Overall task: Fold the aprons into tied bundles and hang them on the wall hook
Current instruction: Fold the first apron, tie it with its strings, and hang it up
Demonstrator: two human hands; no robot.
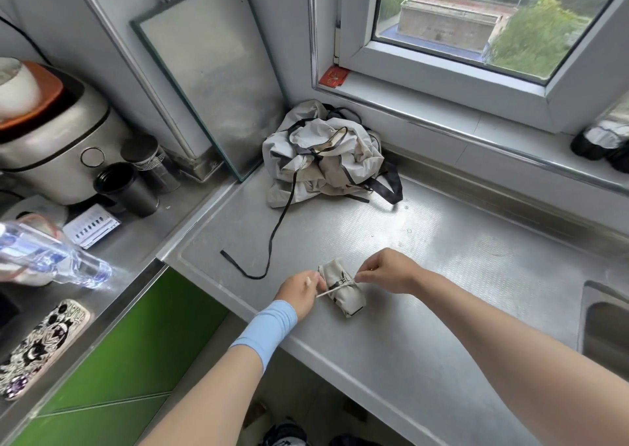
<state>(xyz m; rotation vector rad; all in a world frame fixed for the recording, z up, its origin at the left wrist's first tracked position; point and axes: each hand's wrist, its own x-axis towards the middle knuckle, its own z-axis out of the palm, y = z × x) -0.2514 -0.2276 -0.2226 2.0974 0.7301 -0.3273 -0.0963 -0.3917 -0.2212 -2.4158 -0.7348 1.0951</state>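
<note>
Both hands are on the rolled apron bundle (344,294) at the near edge of the steel counter (442,258) — left hand (299,290) pinching a pale tie end out sideways, right hand (388,272) pinching the other end over the knot. Fingertips are tucked under, and the knot itself is hard to read. Behind, a crumpled apron pile (323,159) trails a black strap (272,238). The sink (606,323) is cut off at right — the bottle (51,258) is a blur at left.
</note>
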